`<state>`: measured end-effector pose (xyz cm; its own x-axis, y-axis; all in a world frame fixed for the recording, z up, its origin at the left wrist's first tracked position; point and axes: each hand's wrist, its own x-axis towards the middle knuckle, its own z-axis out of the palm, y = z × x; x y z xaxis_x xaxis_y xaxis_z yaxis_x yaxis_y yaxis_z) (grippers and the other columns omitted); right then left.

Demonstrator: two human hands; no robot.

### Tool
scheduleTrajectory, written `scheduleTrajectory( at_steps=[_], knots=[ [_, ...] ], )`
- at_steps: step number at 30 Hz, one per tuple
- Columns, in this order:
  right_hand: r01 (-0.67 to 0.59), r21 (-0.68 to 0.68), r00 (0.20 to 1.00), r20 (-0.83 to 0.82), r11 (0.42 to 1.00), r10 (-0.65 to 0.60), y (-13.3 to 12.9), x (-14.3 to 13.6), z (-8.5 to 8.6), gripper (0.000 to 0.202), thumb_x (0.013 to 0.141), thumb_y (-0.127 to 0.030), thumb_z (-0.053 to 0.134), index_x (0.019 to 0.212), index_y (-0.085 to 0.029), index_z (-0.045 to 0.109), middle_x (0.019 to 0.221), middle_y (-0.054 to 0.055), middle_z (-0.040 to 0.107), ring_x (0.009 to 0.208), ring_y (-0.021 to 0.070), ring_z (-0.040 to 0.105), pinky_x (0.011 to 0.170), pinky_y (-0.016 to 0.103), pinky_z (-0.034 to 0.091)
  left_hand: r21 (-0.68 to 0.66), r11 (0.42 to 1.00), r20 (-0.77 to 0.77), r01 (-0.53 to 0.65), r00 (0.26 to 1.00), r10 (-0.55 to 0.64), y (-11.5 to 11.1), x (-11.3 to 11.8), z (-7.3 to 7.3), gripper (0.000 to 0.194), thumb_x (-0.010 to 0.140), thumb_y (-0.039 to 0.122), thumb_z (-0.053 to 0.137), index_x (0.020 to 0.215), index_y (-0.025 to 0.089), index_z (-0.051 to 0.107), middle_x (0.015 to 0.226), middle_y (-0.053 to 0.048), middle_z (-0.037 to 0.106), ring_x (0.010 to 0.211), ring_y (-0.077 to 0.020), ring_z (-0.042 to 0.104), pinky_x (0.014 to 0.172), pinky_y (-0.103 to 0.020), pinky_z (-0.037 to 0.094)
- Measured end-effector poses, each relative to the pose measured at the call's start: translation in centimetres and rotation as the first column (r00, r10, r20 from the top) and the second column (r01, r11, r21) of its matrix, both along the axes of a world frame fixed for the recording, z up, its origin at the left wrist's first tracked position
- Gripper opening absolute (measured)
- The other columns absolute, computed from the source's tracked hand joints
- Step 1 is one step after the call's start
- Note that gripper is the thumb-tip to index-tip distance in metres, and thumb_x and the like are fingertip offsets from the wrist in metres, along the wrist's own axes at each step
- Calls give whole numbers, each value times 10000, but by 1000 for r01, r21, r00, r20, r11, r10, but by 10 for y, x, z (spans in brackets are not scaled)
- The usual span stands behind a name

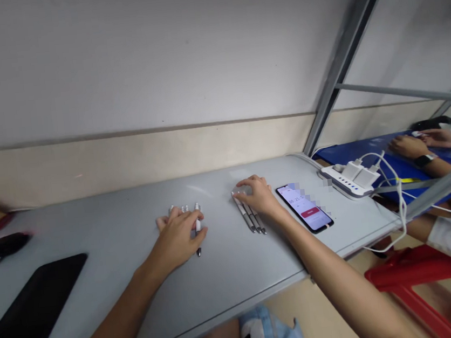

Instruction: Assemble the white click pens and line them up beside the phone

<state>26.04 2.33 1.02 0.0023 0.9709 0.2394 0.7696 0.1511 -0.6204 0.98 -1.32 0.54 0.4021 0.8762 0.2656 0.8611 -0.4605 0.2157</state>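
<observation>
My left hand (180, 232) lies palm down over several pens, its thumb and index finger apart. A white pen (198, 225) shows between them, its dark tip poking out below the thumb. Above the knuckles the white ends of the other pens stick out; the rest of them is hidden. To the right, my right hand (257, 193) arches over the top ends of a group of grey pens (251, 221) lying side by side. Its thumb and index finger are apart near those ends; whether the thumb touches one I cannot tell.
Beside my right hand lies a phone (305, 208) with a timer on its screen. A power strip (347, 181) with white plugs and cables stands farther right. A dark flat panel (35, 321) occupies the left. Beyond the metal frame (342, 52), another person's hands (408, 147) are over a blue surface.
</observation>
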Motion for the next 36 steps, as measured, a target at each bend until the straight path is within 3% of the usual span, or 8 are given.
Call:
scheduleTrajectory(
  at_steps=[4, 13, 17, 20, 23, 26, 29, 36],
  knots=[
    [54, 95, 996, -80, 994, -47, -3, 0, 6, 269, 839, -393, 621, 1054, -247, 687, 1128, 92, 584, 1116, 282, 462, 922, 411, 333, -11, 1000, -6, -13, 1000, 12, -2, 3, 4, 186, 822, 271, 514, 962, 244, 634, 783, -41, 658, 927, -271, 522, 738, -368, 286],
    [15, 129, 993, -119, 991, 1, -2, -2, 5, 209, 854, -342, 601, 1010, -237, 690, 1097, 90, 600, 1099, 278, 478, 927, 424, 356, -7, 1000, 13, 5, 1000, -5, -1, 5, 4, 185, 819, 222, 482, 940, 239, 621, 774, -24, 638, 890, -247, 543, 766, -376, 312],
    [-209, 170, 973, -58, 963, 221, -7, -8, 7, 297, 841, -299, 643, 1135, -269, 665, 1127, 76, 605, 1088, 254, 489, 956, 416, 351, 17, 999, 97, 39, 994, -41, -2, 7, 4, 146, 858, 255, 487, 938, 236, 608, 860, -15, 655, 923, -226, 545, 810, -377, 339],
    [-442, 175, 891, -33, 880, 453, -11, -13, 10, 387, 818, -279, 688, 1200, -313, 637, 1164, 58, 618, 1108, 238, 498, 962, 388, 355, 65, 994, 170, 87, 981, -97, -5, 9, 9, 142, 894, 295, 486, 954, 235, 600, 894, -12, 649, 941, -203, 543, 875, -373, 366],
    [-542, 158, 819, -121, 826, 560, -12, -16, 8, 237, 874, -325, 621, 1099, -279, 676, 1058, 48, 668, 970, 199, 565, 846, 324, 405, 92, 991, 240, 100, 963, -119, -5, 9, 14, 154, 919, 315, 467, 938, 227, 591, 907, -14, 636, 927, -186, 549, 881, -346, 397],
    [-510, 131, 819, -229, 850, 526, -12, -17, 6, 201, 893, -377, 577, 927, -217, 693, 824, 27, 663, 728, 150, 550, 677, 270, 392, 88, 992, 255, 86, 961, -106, -2, 6, 14, 185, 928, 347, 465, 988, 209, 573, 952, -29, 629, 903, -183, 562, 850, -332, 418],
    [-485, 114, 792, -362, 867, 491, -11, -17, 5, 263, 863, -443, 598, 838, -193, 676, 710, 3, 606, 644, 126, 494, 611, 250, 355, 104, 989, 164, 108, 979, -124, 4, 2, 9, 229, 955, 356, 419, 1019, 190, 563, 957, -45, 624, 895, -194, 560, 830, -339, 413],
    [-629, -186, 651, -657, 755, 381, -9, -18, 5, 539, 875, -633, 459, 718, -146, 627, 517, -42, 405, 462, 80, 324, 471, 240, 239, 234, 966, 10, 111, 993, -117, 5, 2, 4, 263, 995, 277, 313, 968, 180, 557, 866, -47, 612, 823, -208, 512, 734, -344, 363]
  ],
)
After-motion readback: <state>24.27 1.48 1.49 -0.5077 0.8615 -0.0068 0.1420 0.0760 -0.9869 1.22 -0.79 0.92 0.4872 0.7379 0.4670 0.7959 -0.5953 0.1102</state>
